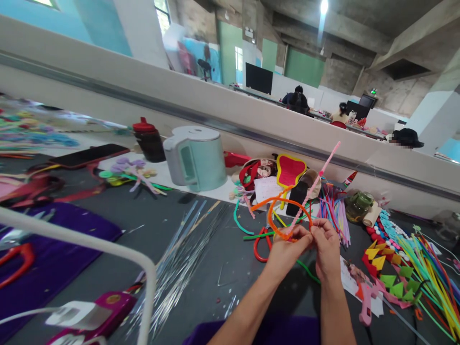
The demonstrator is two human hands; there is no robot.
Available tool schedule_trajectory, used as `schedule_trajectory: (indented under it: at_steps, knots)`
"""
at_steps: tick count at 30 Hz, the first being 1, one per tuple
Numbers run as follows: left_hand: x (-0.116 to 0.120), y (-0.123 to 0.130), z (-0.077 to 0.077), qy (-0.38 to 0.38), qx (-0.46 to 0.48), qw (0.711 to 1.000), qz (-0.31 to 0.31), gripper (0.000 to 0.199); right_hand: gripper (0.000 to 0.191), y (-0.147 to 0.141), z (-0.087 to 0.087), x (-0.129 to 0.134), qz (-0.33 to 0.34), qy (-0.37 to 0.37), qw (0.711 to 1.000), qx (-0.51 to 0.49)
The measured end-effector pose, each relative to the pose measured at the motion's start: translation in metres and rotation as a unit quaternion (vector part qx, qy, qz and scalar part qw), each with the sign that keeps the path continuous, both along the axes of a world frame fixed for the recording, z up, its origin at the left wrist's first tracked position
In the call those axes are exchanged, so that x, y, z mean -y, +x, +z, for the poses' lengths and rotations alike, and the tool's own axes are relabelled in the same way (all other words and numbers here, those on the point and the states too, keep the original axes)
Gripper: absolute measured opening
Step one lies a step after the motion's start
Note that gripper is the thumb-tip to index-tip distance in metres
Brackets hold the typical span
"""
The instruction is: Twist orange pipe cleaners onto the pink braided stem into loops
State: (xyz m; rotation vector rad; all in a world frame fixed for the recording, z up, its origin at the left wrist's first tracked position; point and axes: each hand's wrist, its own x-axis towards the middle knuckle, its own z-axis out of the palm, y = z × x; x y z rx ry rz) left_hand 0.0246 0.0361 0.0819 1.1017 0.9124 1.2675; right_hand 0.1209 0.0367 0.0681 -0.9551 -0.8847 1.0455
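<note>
An orange pipe cleaner (270, 218) is bent into a loop, with one end reaching out to the left. My left hand (290, 247) pinches it at the loop's lower side, where a pink twisted stem (312, 189) crosses it and points up and to the right. Close beside, my right hand (326, 242) has its fingertips closed on the right side of the orange loop. Red-handled scissors (261, 247) lie on the table behind my left hand, with a green pipe cleaner (257, 235) near them.
A pale green pitcher (203, 160) and a red-capped bottle (148, 141) stand by the partition (230, 115). Silver wires (187, 261) lie left of my arms. Colourful pipe cleaners (431, 282) and a pink glue gun (366, 302) are at the right. People sit beyond.
</note>
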Motion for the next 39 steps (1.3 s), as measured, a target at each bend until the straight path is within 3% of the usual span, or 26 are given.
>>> schedule_trajectory:
  at_steps: [4,10,15,18,23,28,35,39]
  knots:
    - [0.002,0.001,0.003,0.004,-0.025,1.000,-0.013,0.016,0.012,-0.001,0.003,0.001,-0.023,0.016,1.000,-0.011]
    - [0.004,0.000,0.006,-0.032,0.029,0.997,-0.061,0.014,0.003,0.005,0.001,0.002,0.002,0.018,1.000,0.014]
    - [0.000,-0.010,0.005,-0.046,0.069,0.993,-0.080,0.012,0.022,0.014,0.004,0.005,-0.006,0.049,0.990,0.131]
    - [-0.002,-0.013,0.002,-0.050,0.084,0.991,-0.087,0.012,0.027,0.015,0.006,0.006,-0.001,0.040,0.988,0.146]
    - [0.001,-0.011,0.006,-0.048,0.091,0.990,-0.095,0.015,0.019,0.010,0.008,0.004,0.015,-0.012,1.000,0.004]
    - [0.006,-0.010,0.011,-0.018,0.081,0.991,-0.107,0.016,0.019,0.008,0.014,0.006,0.062,-0.052,0.987,-0.137]
    - [0.004,-0.008,0.007,0.002,0.087,0.989,-0.124,0.018,0.013,0.011,0.017,0.007,0.126,-0.087,0.962,-0.225]
    - [0.002,-0.009,0.008,-0.025,0.123,0.988,-0.094,0.014,0.010,0.009,0.011,0.005,0.101,-0.081,0.962,-0.241]
